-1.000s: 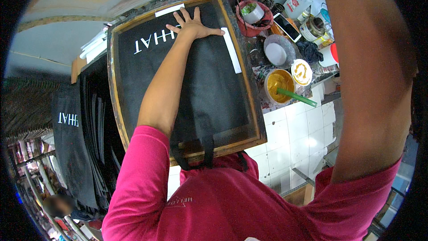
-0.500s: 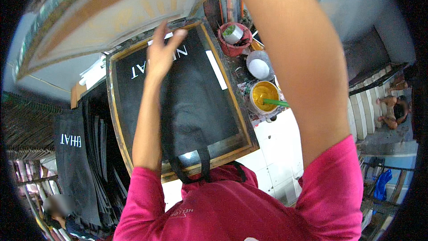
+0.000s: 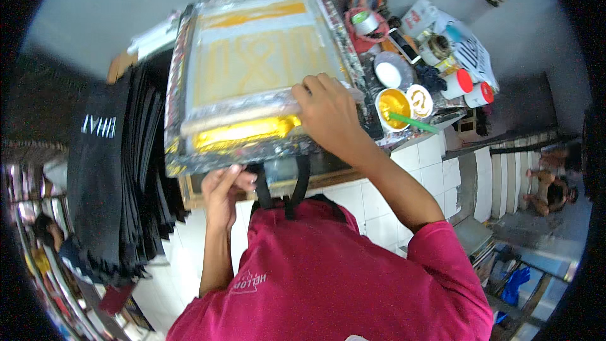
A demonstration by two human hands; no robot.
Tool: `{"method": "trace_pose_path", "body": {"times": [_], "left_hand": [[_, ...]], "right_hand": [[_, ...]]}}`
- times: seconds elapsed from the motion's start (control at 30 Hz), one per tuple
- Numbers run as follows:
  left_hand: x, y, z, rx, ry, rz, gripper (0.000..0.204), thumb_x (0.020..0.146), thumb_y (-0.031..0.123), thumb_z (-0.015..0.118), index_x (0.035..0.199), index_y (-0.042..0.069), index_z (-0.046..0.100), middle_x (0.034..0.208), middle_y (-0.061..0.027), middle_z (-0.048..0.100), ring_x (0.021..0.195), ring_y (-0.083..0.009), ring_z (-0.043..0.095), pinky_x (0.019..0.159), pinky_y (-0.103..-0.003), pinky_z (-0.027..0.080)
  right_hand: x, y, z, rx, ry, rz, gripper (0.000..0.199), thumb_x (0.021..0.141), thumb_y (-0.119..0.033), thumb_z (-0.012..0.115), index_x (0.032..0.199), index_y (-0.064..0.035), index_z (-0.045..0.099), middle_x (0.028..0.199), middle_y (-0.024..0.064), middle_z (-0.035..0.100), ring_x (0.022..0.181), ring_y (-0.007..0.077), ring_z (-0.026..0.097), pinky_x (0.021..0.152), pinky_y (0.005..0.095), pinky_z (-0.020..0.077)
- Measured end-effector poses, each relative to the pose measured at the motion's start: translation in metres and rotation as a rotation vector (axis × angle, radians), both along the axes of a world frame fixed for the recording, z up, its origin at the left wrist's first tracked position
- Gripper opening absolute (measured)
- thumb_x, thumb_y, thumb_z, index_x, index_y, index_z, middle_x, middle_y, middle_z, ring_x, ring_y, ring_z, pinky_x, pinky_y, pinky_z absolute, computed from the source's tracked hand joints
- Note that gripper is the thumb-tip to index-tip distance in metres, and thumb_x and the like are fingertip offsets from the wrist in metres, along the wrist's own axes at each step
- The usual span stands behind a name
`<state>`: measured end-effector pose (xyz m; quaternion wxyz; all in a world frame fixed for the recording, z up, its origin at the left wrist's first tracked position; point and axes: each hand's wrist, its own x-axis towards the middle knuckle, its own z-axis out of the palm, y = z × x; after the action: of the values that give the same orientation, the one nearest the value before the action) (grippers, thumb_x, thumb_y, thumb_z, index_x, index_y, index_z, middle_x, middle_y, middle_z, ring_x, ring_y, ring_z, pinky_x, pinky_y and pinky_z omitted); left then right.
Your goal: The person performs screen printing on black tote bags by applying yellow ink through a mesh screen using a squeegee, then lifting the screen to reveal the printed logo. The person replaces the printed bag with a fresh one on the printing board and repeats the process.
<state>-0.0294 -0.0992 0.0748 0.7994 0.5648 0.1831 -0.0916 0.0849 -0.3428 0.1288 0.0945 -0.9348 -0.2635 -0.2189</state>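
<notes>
The screen (image 3: 262, 63) lies over a wooden frame (image 3: 189, 193), to the left of a paint tub (image 3: 380, 119), black straps (image 3: 302, 180) showing past its near edge. The right hand (image 3: 325, 110) has its grip clasped around a squeegee (image 3: 243, 106), just beyond a band of yellow paint (image 3: 246, 132). The left hand (image 3: 225, 188) is at the near edge; whether its grip holds anything, I cannot tell.

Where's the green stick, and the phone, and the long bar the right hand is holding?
Green stick (image 3: 415, 122): head view, middle of its length.
Phone (image 3: 404, 46): head view, middle of its dark screen.
Long bar (image 3: 243, 107): head view, its uncovered stretch left of the right hand (image 3: 329, 112).
</notes>
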Motion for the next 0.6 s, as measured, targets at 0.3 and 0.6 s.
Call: {"method": "trace_pose_path", "body": {"times": [0.3,0.6], "left_hand": [[-0.001,0.018,-0.017,-0.039,0.149,-0.143,0.025,0.094,0.022,0.068,0.097,-0.003,0.068,0.086,-0.0161,0.074,0.061,-0.0145,0.067,0.06,-0.026,0.053],[0.001,0.002,-0.009,-0.07,0.227,-0.028,0.033,0.09,0.02,0.069,0.114,-0.002,0.064,0.094,-0.0172,0.073,0.082,-0.0218,0.072,0.066,-0.031,0.056]], "right_hand": [[0.01,0.016,0.027,0.058,0.291,0.062,0.024,0.078,-0.016,0.072,0.097,-0.0059,0.062,0.089,0.0147,0.067,0.088,0.0356,0.065,0.077,0.0474,0.0513],[-0.02,0.014,-0.002,-0.023,0.36,0.113,0.02,0.076,-0.013,0.065,0.092,-0.0013,0.068,0.092,0.0188,0.069,0.087,0.0341,0.068,0.073,0.0481,0.0554]]}}
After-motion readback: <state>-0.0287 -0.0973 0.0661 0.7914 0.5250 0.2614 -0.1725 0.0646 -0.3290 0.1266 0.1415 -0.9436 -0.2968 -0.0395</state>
